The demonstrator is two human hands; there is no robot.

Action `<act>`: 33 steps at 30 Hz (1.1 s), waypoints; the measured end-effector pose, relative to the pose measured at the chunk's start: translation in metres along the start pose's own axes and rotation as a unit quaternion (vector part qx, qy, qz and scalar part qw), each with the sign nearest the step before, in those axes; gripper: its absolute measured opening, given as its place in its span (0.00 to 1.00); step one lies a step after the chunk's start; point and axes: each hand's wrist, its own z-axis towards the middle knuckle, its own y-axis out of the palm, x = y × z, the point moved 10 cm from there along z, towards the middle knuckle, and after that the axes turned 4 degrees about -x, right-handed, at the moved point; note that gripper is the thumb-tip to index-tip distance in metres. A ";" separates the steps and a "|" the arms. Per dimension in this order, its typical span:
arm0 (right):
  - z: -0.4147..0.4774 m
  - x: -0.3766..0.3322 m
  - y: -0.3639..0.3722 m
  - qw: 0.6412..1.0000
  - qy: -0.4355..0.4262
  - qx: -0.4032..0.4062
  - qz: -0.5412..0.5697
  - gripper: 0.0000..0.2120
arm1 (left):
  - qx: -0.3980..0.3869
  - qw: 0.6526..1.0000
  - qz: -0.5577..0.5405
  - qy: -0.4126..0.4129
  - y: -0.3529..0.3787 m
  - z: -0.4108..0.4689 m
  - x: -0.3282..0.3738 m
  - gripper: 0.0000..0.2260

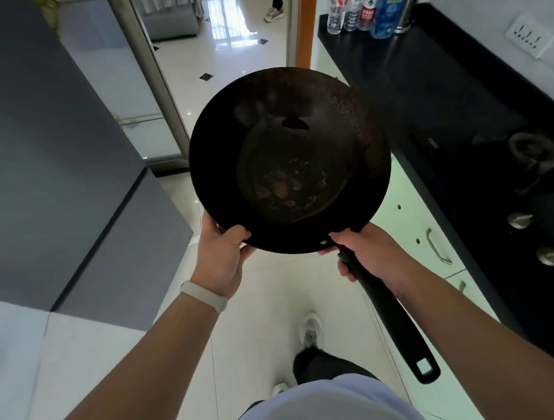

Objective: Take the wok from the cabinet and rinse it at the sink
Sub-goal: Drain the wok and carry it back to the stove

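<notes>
Wok: a round black metal wok [290, 160] with a long black handle [388, 317] is held in mid-air, above the pale tiled floor [264, 313] of a narrow kitchen aisle. Its open side faces the camera. The inner surface shows brown rust-like speckling along the upper right wall and a patch of brown spots on the flat bottom.

Left hand [221, 257]: grips the lower left rim of the wok. The thumb lies over the inner edge of the rim; the remaining fingers pass beneath the wok and are hidden (their spread cannot be determined). A white wristband [204, 295] sits on the left wrist.

Right hand [367, 252]: wraps around the handle just beside its joint with the wok body. The fingers are curled together round the handle, and the thumb rests on the rim near a small rivet. The free end of the handle, with a square hanging hole, points toward the lower right.

Surroundings: a black countertop [430, 75] runs along the right side, above pale green cabinet fronts [413, 229] with metal handles. Several clear and blue plastic bottles [365, 4] stand at the far end of the countertop. A grey cabinet [42, 155] stands on the left.
</notes>
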 end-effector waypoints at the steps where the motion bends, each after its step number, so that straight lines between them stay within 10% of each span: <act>1: 0.012 -0.001 -0.001 1.000 0.004 -0.001 0.008 0.08 | 0.001 1.000 0.001 -0.004 0.000 0.012 0.000 0.32; 20: 0.268 -0.126 -0.079 0.997 0.012 -0.053 0.050 0.09 | 0.069 0.998 0.001 -0.006 0.059 0.275 0.067 0.33; 33: 0.378 -0.175 -0.103 0.996 0.029 0.027 0.082 0.09 | -0.021 0.998 0.050 -0.020 0.087 0.434 0.104 0.32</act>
